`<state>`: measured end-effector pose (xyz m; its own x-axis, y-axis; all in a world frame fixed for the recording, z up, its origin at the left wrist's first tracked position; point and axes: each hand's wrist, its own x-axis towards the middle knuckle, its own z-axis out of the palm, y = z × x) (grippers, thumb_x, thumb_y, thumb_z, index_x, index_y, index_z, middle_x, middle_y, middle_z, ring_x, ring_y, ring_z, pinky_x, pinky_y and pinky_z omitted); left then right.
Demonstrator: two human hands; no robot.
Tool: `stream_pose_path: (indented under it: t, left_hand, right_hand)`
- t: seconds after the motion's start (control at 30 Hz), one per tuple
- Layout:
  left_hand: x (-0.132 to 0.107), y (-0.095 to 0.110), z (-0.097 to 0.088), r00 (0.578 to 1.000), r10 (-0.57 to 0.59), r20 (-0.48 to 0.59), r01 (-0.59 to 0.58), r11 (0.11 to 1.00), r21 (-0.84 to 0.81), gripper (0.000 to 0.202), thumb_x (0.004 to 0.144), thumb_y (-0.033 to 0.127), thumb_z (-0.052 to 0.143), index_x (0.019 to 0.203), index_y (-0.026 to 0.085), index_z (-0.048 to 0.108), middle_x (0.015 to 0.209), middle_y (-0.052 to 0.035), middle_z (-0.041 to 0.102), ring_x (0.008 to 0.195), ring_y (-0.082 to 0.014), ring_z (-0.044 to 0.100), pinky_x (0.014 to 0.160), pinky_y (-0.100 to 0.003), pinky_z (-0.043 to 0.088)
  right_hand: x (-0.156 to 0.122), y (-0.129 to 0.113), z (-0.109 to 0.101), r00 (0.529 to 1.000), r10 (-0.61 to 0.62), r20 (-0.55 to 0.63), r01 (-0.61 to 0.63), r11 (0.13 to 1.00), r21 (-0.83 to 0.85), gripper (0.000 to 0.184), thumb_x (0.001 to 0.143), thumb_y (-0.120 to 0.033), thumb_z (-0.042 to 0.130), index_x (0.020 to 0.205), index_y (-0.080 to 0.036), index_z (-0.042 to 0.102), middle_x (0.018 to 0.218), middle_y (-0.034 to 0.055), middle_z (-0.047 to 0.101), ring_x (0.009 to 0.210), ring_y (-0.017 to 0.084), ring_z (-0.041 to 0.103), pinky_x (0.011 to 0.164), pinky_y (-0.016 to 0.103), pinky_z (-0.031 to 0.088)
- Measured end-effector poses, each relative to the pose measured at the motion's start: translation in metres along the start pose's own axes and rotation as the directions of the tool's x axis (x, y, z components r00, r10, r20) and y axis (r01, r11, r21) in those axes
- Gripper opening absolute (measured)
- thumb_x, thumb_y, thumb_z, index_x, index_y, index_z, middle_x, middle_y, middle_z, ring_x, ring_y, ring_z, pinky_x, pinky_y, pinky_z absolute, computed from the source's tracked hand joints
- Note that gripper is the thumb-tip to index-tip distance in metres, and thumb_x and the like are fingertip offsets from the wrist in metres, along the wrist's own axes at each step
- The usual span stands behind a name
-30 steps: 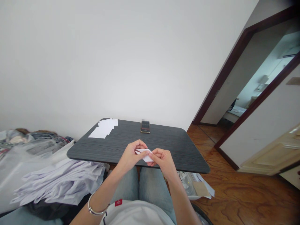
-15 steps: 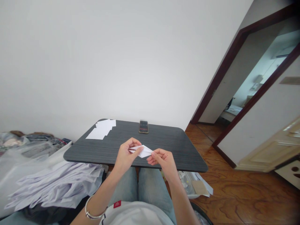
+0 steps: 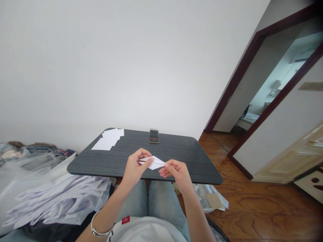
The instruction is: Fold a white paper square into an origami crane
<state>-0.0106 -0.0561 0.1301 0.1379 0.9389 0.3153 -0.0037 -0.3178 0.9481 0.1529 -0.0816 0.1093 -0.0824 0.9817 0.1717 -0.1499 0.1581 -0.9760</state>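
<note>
Above the near edge of the dark table (image 3: 194,164), the left hand (image 3: 135,166) pinches a creased, folded white paper (image 3: 153,163), the right hand (image 3: 174,172) grips its other point, and flat white sheets (image 3: 108,139) remain unfolded at the far left corner.

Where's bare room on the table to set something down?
Free: the dark tabletop right of the phone and right hand, plus a strip between the white paper sheets and the phone. Crowded: front centre, where the left hand and right hand hold the folded white paper.
</note>
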Motion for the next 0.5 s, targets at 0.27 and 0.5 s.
stream_pose_path:
  t: [0.27, 0.5]
  left_hand:
    - [0.0008, -0.0012, -0.0004, 1.0, 0.003, 0.018, -0.003, 1.0, -0.007, 0.019, 0.067, 0.028, 0.064, 0.074, 0.015, 0.052, 0.061, 0.003, 0.057, 0.052, -0.0095, 0.053, 0.049, -0.018, 0.038]
    - [-0.0008, 0.0003, -0.0005, 1.0, 0.03, -0.001, -0.03, 1.0, 0.004, 0.017, 0.068, 0.026, 0.063, 0.074, 0.015, 0.052, 0.064, 0.0023, 0.057, 0.056, -0.0096, 0.053, 0.051, -0.018, 0.039]
  right_hand:
    - [0.0015, 0.0016, -0.0049, 0.999, 0.008, 0.041, -0.008, 1.0, 0.003, 0.019, 0.072, -0.032, 0.062, 0.066, -0.013, 0.063, 0.06, 0.0044, 0.069, 0.051, 0.013, 0.063, 0.049, 0.02, 0.049]
    - [0.0002, 0.0025, -0.0058, 1.0, -0.015, 0.021, 0.013, 0.997, 0.08, 0.024, 0.078, -0.037, 0.053, 0.072, -0.014, 0.062, 0.064, 0.0052, 0.07, 0.053, 0.013, 0.064, 0.049, 0.02, 0.049]
